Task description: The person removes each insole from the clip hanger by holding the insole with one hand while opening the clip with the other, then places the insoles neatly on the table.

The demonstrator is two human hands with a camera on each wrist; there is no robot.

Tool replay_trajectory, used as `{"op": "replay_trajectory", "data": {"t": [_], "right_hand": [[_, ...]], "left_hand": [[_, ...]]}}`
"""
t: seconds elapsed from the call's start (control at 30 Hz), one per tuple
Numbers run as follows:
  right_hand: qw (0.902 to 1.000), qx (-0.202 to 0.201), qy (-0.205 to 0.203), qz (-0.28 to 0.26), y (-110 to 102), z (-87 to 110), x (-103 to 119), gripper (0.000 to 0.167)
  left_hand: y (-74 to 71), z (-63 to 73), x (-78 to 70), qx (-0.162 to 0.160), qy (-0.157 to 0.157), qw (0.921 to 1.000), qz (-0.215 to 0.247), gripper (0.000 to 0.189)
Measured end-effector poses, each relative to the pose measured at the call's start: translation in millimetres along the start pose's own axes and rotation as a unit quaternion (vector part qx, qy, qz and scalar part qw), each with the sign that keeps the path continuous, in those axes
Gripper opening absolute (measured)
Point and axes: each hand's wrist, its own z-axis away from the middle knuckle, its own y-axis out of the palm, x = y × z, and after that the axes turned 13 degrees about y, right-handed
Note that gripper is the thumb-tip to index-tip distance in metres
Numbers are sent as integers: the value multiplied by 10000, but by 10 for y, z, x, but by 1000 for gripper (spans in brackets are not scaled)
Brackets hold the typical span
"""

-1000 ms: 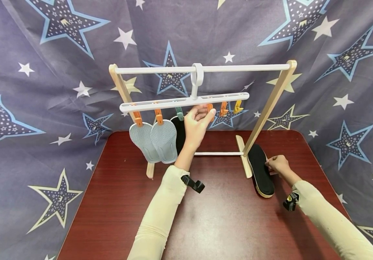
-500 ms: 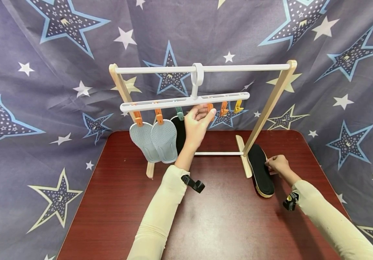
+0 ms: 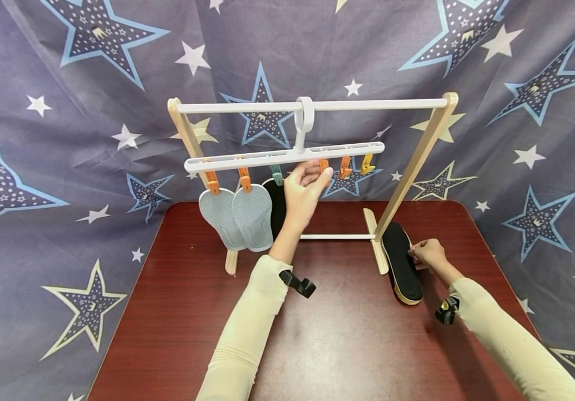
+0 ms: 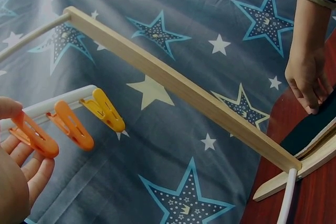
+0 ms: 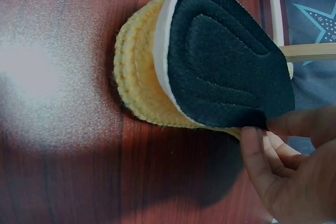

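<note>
In the head view my left hand (image 3: 303,192) pinches an orange clip (image 3: 324,165) under the white hanger bar (image 3: 247,161). The left wrist view shows the same orange clip (image 4: 37,139) between thumb and fingers, with nothing visible in it. At the table's right, my right hand (image 3: 431,254) pinches the side edge of a black insole (image 3: 401,262). This insole has a pale underside and lies over a yellow knitted-looking insole (image 5: 134,66), seen in the right wrist view. Two grey insoles (image 3: 253,217) hang from orange clips; a black insole (image 3: 276,203) hangs from a green clip, partly hidden by my left hand.
A further orange clip (image 3: 345,167) and a yellow clip (image 3: 367,164) hang to the right on the bar. The hanger hooks over the white rail (image 3: 377,104) of a wooden-legged rack (image 3: 412,172) on the red-brown table (image 3: 337,334). A star-patterned cloth (image 3: 157,44) stands behind.
</note>
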Motion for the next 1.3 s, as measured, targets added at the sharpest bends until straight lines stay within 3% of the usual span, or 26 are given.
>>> {"op": "replay_trajectory", "data": {"t": [0.87, 1.3], "right_hand": [[9997, -173, 116, 92, -15, 69, 23, 19], [9998, -129, 173, 17, -5, 60, 6, 21]], "left_hand": [[9, 9, 20, -34, 68, 10000, -18, 34], [64, 29, 17, 117, 173, 9996, -173, 36]]}}
